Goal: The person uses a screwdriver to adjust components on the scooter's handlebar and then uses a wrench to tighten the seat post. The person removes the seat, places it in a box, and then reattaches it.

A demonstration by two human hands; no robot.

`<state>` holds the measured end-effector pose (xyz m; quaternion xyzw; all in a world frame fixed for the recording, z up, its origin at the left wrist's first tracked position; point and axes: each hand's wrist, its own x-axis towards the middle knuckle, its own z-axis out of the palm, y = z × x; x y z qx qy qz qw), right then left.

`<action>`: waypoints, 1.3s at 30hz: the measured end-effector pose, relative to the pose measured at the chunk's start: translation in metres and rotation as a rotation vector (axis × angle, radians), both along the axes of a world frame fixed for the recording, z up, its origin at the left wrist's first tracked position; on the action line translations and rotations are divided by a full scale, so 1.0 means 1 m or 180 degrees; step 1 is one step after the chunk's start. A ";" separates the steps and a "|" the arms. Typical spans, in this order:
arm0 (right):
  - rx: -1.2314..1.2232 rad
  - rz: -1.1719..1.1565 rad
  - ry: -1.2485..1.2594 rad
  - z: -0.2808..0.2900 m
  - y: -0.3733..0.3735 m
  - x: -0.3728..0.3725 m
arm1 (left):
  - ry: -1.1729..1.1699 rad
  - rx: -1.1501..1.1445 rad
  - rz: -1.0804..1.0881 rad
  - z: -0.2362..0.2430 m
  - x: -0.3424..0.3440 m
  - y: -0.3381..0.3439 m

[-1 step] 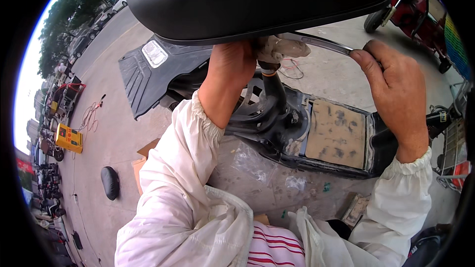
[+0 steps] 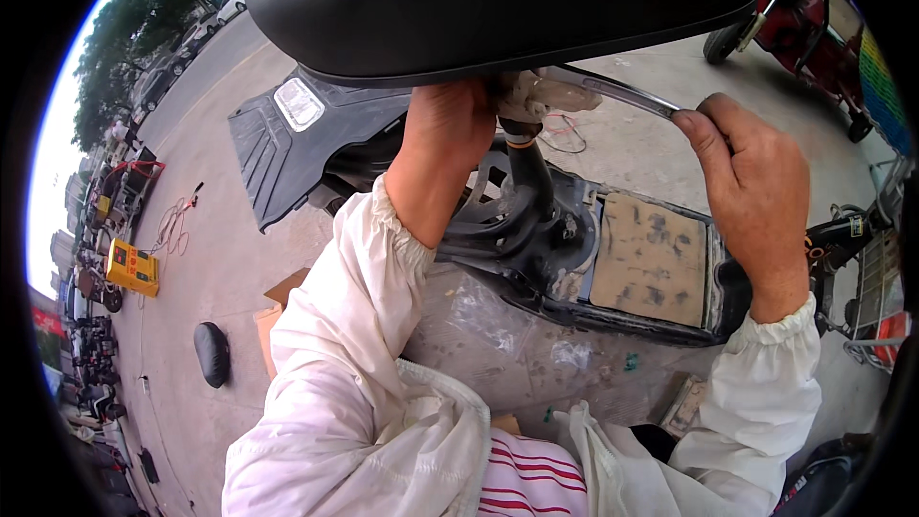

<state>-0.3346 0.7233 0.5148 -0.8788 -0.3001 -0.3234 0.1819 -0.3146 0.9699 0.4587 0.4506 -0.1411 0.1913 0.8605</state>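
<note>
A large, smooth black rounded pad [image 2: 498, 10] fills the top of the view. Beneath its lower edge reaches my left hand [image 2: 450, 120], its fingers hidden, so I cannot see what they hold. Crumpled whitish plastic wrap [image 2: 548, 96] hangs beside that hand. My right hand [image 2: 756, 177] is closed, thumb and fingers pinching the end of a slim silver wrench [image 2: 627, 91]. The wrench slants up leftward past the wrap, and its far end is out of sight under the pad. Below both hands lies the black scooter frame [image 2: 536, 201], with a dusty tan floor panel [image 2: 651, 258].
A dark grey body panel [image 2: 325, 134] with a clear lamp juts out at the left. On the ground sit a yellow box [image 2: 132, 268], a small black pad [image 2: 212, 354] and clear plastic bags [image 2: 490, 316]. A red three-wheeler [image 2: 804, 29] stands at upper right.
My right hand has shifted a little left and down, and the wrench handle has swung slightly down with it. My left hand stays in place.
</note>
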 end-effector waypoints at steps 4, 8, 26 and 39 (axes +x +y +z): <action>0.1957 0.0395 0.1662 -0.093 0.045 -0.012 | 0.0053 0.0167 -0.0103 -0.011 0.009 0.012; 0.3221 0.0990 0.1840 -0.160 0.129 -0.019 | -0.0002 0.0300 -0.0655 -0.017 0.020 0.017; -0.0483 -0.0321 -0.0190 0.014 -0.002 -0.019 | -0.0071 0.0583 -0.0119 -0.011 0.008 0.016; -0.0578 -0.0125 -0.0288 0.054 0.004 -0.010 | -0.0126 0.0461 -0.0192 -0.009 0.009 0.020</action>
